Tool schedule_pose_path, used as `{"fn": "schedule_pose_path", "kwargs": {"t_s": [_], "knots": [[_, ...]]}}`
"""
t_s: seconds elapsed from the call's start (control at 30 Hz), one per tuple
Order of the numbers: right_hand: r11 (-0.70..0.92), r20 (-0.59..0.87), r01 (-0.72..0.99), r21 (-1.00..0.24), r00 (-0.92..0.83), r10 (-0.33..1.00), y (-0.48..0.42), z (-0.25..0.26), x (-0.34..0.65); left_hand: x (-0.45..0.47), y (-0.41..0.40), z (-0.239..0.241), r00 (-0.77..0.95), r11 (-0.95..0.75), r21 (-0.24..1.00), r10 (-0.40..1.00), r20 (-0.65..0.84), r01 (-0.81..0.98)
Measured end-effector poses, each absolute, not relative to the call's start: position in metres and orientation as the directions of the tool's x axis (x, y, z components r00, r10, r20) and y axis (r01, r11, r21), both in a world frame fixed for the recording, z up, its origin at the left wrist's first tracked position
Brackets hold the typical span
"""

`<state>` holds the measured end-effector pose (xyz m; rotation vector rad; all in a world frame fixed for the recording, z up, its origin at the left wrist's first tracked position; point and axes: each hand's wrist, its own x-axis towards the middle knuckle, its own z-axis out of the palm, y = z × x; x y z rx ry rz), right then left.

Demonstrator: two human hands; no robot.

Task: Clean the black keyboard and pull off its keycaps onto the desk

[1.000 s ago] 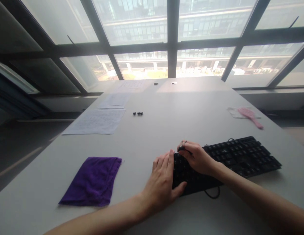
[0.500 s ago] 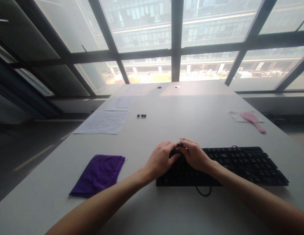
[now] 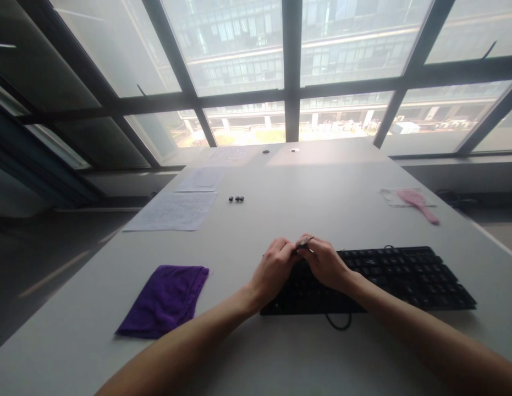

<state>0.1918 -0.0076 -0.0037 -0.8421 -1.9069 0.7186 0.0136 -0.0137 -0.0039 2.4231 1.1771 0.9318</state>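
A black keyboard (image 3: 387, 275) lies on the white table under both hands. My right hand (image 3: 328, 264) is closed over its left part, pinching a small dark tool with thin metal wire, apparently a keycap puller (image 3: 304, 242). Against it, my left hand (image 3: 274, 267) has its fingers pressed together at the tool's near end. Whatever is between the left fingertips is hidden. Beyond the hands, three small dark pieces that look like keycaps (image 3: 237, 199) sit in a row.
A folded purple cloth (image 3: 165, 300) lies to the left. Printed paper sheets (image 3: 173, 212) line the table's left edge. On the right, a pink hairbrush (image 3: 418, 206) rests partly on a white packet (image 3: 390, 197). A black cable (image 3: 339, 325) loops out before the keyboard.
My left hand has turned, its thumb now tucked out of sight and its fingers drawn closer to the right fingertips. The tool in my right hand has tilted. The view has shifted slightly.
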Motion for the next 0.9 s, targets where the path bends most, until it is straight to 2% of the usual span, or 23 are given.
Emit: {"fn": "schedule_pose_path", "kwargs": {"t_s": [0.1, 0.17, 0.37, 0.57, 0.73, 0.9], "knots": [[0.590, 0.524, 0.325, -0.739, -0.272, 0.807, -0.008, -0.004, 0.192, 0.011, -0.015, -0.003, 0.403, -0.611, 0.567, 0.791, 0.460, 0.552], [0.557, 0.506, 0.361, -0.748, -0.234, 0.830, -0.007, -0.005, 0.193, 0.009, -0.016, -0.003, 0.383, -0.629, 0.553, 0.775, 0.504, 0.547], [0.492, 0.437, 0.363, -0.791, -0.227, 0.871, -0.005, -0.009, 0.194, 0.006, -0.014, 0.002, 0.566, -0.748, 0.327, 0.656, 0.500, 0.578], [0.448, 0.417, 0.331, -0.831, -0.164, 0.894, -0.004, -0.006, 0.194, 0.008, -0.017, 0.006, 0.610, -0.765, 0.262, 0.633, 0.477, 0.589], [0.415, 0.393, 0.267, -0.870, -0.133, 0.910, -0.003, -0.006, 0.194, 0.005, -0.014, 0.018, 0.501, -0.757, 0.348, 0.636, 0.587, 0.553], [0.361, 0.347, 0.232, -0.903, -0.101, 0.932, 0.000, -0.010, 0.194, -0.034, 0.058, 0.032, 0.272, -0.626, 0.474, 0.737, 0.619, 0.619]]}}
